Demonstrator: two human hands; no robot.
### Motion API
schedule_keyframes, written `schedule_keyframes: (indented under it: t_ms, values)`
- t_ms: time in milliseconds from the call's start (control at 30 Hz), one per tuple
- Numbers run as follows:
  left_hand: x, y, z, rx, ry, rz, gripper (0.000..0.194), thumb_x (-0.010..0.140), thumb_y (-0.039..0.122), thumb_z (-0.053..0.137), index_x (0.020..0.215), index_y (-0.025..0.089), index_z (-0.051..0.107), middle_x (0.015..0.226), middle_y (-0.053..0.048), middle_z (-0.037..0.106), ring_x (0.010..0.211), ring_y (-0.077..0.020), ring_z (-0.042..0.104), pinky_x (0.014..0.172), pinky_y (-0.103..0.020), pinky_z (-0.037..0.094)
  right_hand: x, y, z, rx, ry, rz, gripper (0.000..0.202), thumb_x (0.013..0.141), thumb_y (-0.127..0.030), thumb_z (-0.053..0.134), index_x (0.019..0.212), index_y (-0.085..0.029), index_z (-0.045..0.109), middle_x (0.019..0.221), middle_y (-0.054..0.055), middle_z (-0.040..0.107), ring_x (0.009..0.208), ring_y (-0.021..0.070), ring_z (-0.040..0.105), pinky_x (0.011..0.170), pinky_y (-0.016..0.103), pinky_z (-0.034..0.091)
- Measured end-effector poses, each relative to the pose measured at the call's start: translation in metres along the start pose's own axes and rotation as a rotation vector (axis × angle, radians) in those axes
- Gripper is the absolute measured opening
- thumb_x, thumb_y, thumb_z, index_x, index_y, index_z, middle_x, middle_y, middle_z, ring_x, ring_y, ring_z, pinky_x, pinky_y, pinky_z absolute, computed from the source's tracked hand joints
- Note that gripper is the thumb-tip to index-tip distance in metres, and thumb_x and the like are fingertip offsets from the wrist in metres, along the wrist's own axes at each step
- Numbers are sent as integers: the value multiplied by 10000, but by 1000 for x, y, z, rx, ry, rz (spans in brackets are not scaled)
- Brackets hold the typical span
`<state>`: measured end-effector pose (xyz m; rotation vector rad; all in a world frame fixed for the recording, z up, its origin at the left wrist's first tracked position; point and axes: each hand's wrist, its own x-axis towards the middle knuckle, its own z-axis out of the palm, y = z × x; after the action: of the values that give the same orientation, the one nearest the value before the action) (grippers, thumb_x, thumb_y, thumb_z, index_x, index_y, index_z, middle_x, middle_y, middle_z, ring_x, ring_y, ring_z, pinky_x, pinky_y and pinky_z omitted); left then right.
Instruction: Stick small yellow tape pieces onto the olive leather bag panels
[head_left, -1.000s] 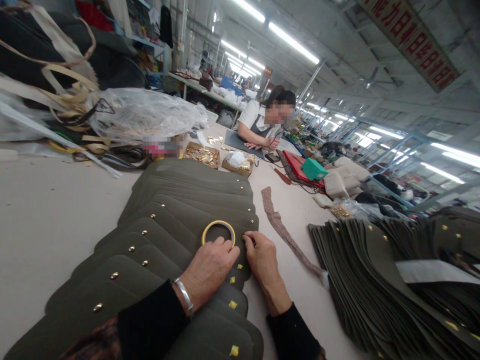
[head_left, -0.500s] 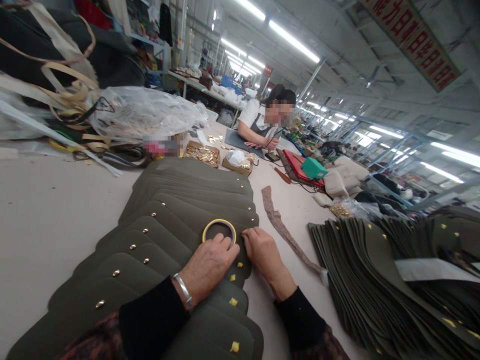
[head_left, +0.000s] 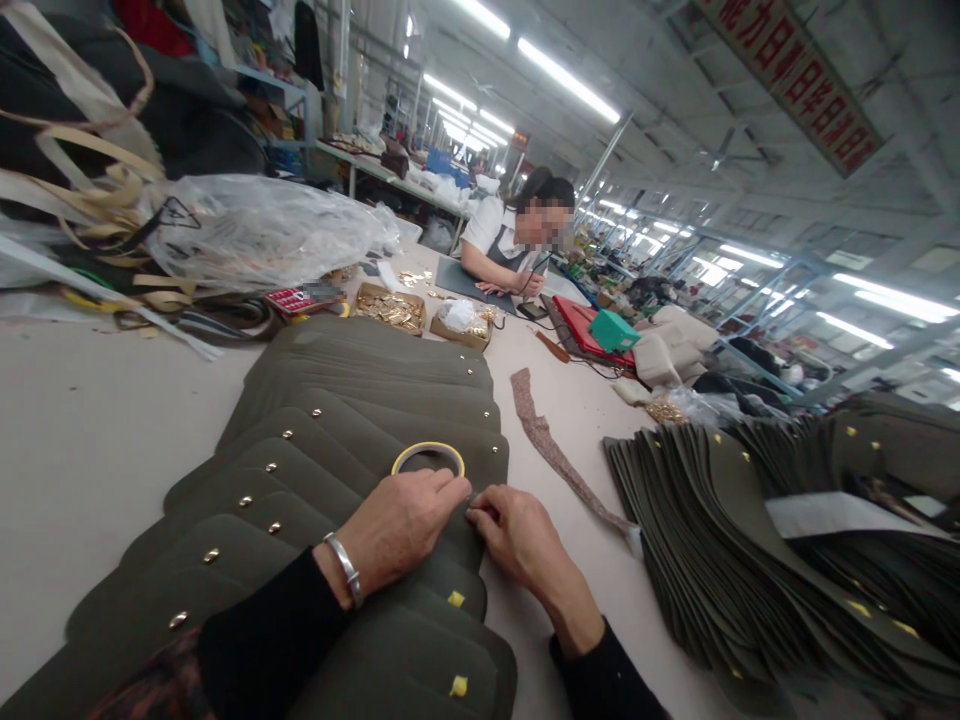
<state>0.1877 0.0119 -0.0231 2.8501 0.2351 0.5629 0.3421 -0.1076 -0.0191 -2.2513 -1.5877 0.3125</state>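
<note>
Apparently taping olive panels point(head_left: 382, 400), holding the tape roll point(head_left: 428, 446) in left grip point(head_left: 401, 515), pinching right grip point(head_left: 517, 535) closed near it, next needing careful pressing.

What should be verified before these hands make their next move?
1. Flat, dark-olive, round-cornered sheets fanned in an overlapping stack: ok.
2. Ring-shaped, yellow-rimmed tape roll held by the left hand: ok.
3. Right hand at the sheets' edge, beside the left: ok.
4. Anything pinched in the right hand: cannot tell, too small.
5. Small yellow patches on nearer sheets: ok, two show.
6. Long, speckled brown strip apart from both hands: ok.
</note>
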Motion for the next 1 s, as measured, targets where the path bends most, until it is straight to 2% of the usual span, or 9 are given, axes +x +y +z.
schedule_keyframes:
  t_ms: [100, 200, 267, 333, 500, 633, 733, 900, 1000]
  values:
    - [-3, -4, 4, -105, 108, 15, 239, 949, 153, 376, 1089, 209, 563, 910, -26, 682, 819, -164, 648, 731, -274, 516, -10, 2, 1, 242, 77, -9, 112, 853, -189, 586, 826, -201, 694, 779, 16, 691, 726, 157, 628, 680, 250, 443]
    - [-4, -6, 7, -182, 174, 34, 370, 962, 190, 387, 1327, 231, 437, 1091, -32, 699, 936, -145, 672, 810, -246, 530, -12, 2, 1, 499, 251, -48, 155, 883, -188, 542, 947, -190, 683, 856, 30, 700, 766, 153, 635, 703, 249, 479]
    - [-3, -6, 8, -192, 179, 29, 455, 966, 214, 395, 1415, 231, 325, 1180, -39, 677, 980, -148, 673, 829, -251, 537, -12, -1, 0, 540, 322, -136, 162, 874, -170, 548, 981, -183, 670, 873, 37, 693, 762, 150, 625, 693, 249, 487]
    - [-3, -5, 9, -172, 177, 13, 470, 968, 227, 395, 1427, 216, 295, 1182, -47, 679, 963, -158, 683, 806, -263, 548, -11, -4, 0, 490, 355, -255, 164, 855, -135, 560, 978, -179, 660, 890, 45, 680, 766, 149, 610, 703, 255, 487]
    - [-4, -1, 13, -107, 175, 36, 430, 974, 234, 382, 1395, 181, 310, 1002, -45, 726, 793, -167, 702, 704, -273, 551, -10, -7, 3, 354, 388, -406, 144, 856, -99, 539, 933, -178, 632, 892, 66, 668, 846, 174, 607, 783, 294, 488]
    - [-5, 2, 12, -103, 153, 33, 366, 970, 233, 390, 1331, 175, 363, 943, -42, 714, 775, -175, 691, 670, -278, 533, -9, -6, 8, 289, 426, -446, 140, 852, -90, 501, 844, -176, 611, 775, 47, 650, 730, 158, 602, 690, 271, 479]
    - [-4, 4, 9, -158, 111, 33, 245, 959, 183, 385, 1193, 203, 454, 938, -20, 694, 801, -164, 680, 673, -267, 514, -8, -6, 11, 216, 506, -443, 128, 826, -88, 502, 784, -168, 593, 707, 40, 629, 653, 150, 586, 622, 257, 460]
    - [0, 7, 6, -139, 92, -2, 145, 959, 179, 383, 955, 215, 523, 798, 9, 644, 703, -153, 642, 605, -258, 463, -12, -9, 10, 215, 548, -363, 129, 781, -90, 514, 728, -158, 610, 640, 22, 619, 568, 128, 569, 567, 238, 445]
    - [4, 10, 7, -75, 156, 3, 175, 956, 177, 384, 875, 213, 535, 723, 12, 595, 634, -154, 596, 546, -260, 419, -14, -16, 8, 390, 493, -162, 111, 755, -122, 542, 689, -162, 622, 621, 9, 625, 539, 119, 568, 539, 229, 444]
